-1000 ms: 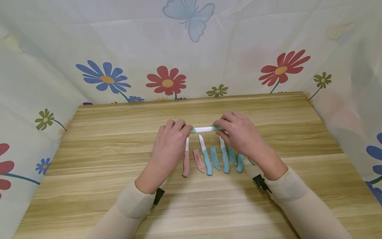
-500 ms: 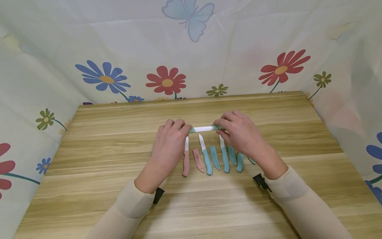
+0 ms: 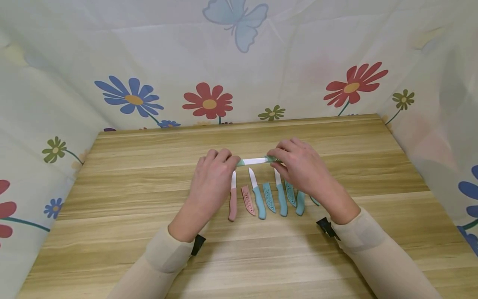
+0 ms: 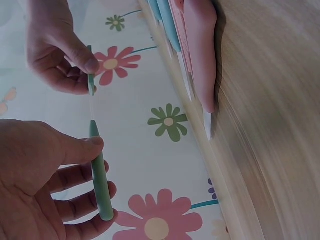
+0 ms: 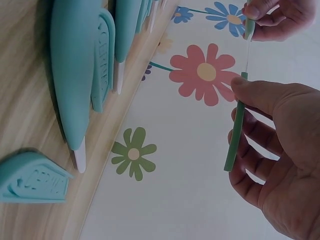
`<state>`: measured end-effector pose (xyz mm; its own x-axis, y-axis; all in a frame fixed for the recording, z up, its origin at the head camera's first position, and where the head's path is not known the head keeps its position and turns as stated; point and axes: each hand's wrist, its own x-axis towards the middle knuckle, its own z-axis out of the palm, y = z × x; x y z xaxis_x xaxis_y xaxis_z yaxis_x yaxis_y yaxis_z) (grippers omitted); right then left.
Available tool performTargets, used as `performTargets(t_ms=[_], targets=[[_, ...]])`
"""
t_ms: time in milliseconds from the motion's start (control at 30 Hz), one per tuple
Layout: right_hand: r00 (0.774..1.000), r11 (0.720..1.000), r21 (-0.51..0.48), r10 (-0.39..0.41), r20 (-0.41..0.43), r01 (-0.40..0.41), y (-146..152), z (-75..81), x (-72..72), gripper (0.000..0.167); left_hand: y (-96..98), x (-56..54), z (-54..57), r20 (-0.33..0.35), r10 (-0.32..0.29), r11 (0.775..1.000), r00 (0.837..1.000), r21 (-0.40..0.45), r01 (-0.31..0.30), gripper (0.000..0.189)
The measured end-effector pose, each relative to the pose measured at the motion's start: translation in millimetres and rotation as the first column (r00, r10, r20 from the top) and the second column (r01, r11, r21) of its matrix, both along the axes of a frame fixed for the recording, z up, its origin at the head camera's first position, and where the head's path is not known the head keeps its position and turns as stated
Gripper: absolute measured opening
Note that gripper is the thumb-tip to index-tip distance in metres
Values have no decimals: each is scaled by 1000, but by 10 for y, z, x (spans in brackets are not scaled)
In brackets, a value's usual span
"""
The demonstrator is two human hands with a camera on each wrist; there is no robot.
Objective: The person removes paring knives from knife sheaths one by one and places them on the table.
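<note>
Above the table, my left hand (image 3: 213, 178) grips the green handle of a paring knife (image 4: 101, 185) between thumb and fingers. Its white blade (image 3: 254, 161) points right, toward my right hand (image 3: 302, 170). There my thumb and fingers pinch a green blade sheath (image 5: 236, 132). The blade's tip lies at the sheath's mouth; whether it has entered cannot be made out. Below the hands lie a pink knife (image 3: 232, 203), a pink sheath (image 3: 248, 201), a blue knife (image 3: 259, 203), a blue sheath (image 3: 269, 197) and a second blue knife (image 3: 282, 201).
Farther right lie another blue sheath (image 3: 291, 196) and a third blue knife (image 3: 300, 204), partly covered by my right hand. A further sheath (image 5: 35, 177) shows in the right wrist view. The wooden table (image 3: 149, 166) meets a flower-printed curtain (image 3: 168, 54) at its back and sides.
</note>
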<state>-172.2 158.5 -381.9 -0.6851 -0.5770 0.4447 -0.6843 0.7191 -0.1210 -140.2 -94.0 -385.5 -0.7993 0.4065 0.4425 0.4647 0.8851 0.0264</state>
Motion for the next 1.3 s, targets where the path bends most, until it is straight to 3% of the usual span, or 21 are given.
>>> performTargets(t_ms=[733, 1300], targets=[[998, 1000, 12, -25, -53, 26, 36, 0, -1, 24, -27, -16, 16, 5, 12, 1000, 1000, 10, -13, 25], [999, 999, -1, -44, -9, 44, 60, 12, 2, 27, -49, -17, 26, -17, 35, 999, 999, 26, -35, 19]])
